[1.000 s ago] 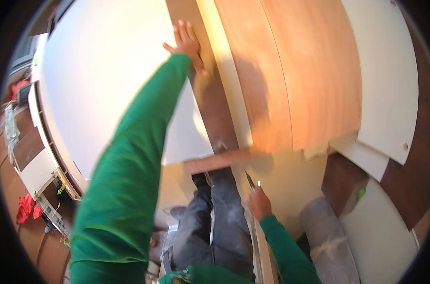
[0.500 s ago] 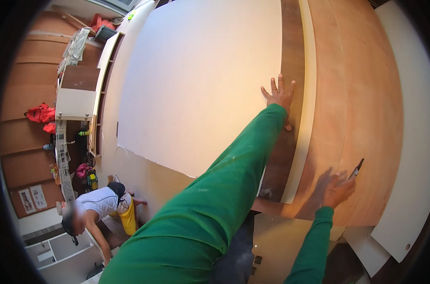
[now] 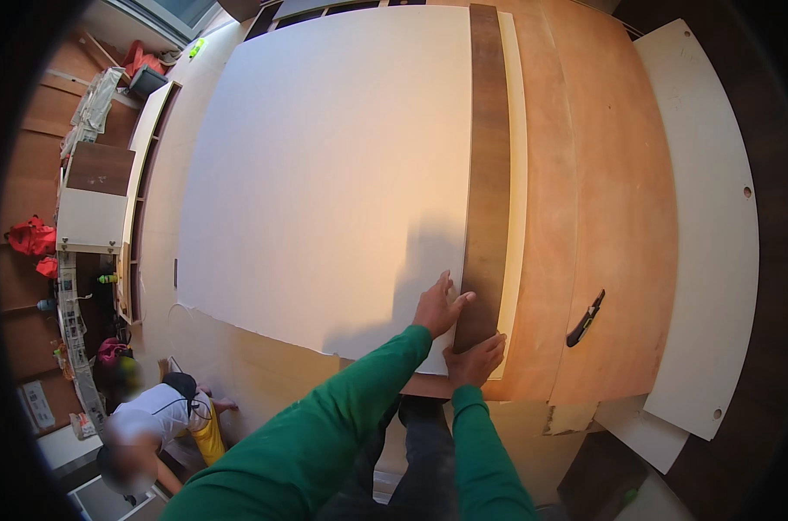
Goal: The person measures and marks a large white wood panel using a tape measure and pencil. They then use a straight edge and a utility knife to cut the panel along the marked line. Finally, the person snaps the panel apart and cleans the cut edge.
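A large white sheet (image 3: 325,165) lies flat, with a long dark brown strip (image 3: 489,130) along its right side. My left hand (image 3: 439,308) rests where the sheet's right edge meets the strip, close to the near end, its thumb apart from the fingers. At the strip's near end, my right hand (image 3: 475,361) spans its width, thumb at the left edge and fingers at the right. To the right, a black utility knife (image 3: 587,319) lies on the brown plywood (image 3: 620,200), out of both hands. The undersides of my fingers are hidden.
A pale strip (image 3: 516,174) shows beside the brown one. White boards (image 3: 706,165) lie at the far right. At the lower left another person (image 3: 155,417) bends over. A narrow shelf-like frame (image 3: 147,165) and red bags (image 3: 31,236) are on the left.
My right hand has put the utility knife down on the plywood and moved left to the brown strip's near end. My left hand has come nearer along the strip. The view has shifted.
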Demonstrator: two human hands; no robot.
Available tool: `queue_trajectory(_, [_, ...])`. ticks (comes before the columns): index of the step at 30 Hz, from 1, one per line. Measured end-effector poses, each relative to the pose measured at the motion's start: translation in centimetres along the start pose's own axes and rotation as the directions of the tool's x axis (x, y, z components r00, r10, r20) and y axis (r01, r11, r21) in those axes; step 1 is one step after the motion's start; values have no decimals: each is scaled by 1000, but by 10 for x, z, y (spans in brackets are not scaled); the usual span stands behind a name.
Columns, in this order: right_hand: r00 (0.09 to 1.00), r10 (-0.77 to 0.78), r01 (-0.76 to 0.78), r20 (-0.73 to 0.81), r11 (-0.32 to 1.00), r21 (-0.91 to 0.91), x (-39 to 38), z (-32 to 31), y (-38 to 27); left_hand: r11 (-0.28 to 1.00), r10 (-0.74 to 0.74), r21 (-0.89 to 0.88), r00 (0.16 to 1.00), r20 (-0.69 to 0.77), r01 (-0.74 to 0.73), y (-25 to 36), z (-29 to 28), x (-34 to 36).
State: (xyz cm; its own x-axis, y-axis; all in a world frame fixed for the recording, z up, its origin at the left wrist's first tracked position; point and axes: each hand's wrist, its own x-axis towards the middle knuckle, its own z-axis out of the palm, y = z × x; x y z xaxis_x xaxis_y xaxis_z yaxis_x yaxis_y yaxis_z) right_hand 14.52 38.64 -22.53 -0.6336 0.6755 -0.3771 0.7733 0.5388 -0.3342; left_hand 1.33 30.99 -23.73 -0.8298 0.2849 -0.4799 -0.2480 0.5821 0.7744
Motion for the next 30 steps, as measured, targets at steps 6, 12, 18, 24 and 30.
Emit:
queue_trajectory(6, [988,61,-93,140,969,231,-15,-75,-7,950,-264,-207,955,-132,234,63,31,28])
queue_trajectory(12, [993,89,-79,-83,990,115,-36,-160,54,867,-336,-426,934,-120,257,134,109,-30])
queue_trajectory(18, [976,15,31,-218,978,205,10,-205,189,808,-183,-550,977,106,211,173,221,-61])
queue_trajectory(24, [962,9,1,-273,999,37,85,-204,283,666,-710,-478,684,-168,573,45,147,-126])
queue_trajectory(30, [996,-25,39,-87,985,166,114,-176,288,211,-976,-876,145,-163,433,-62,39,-160])
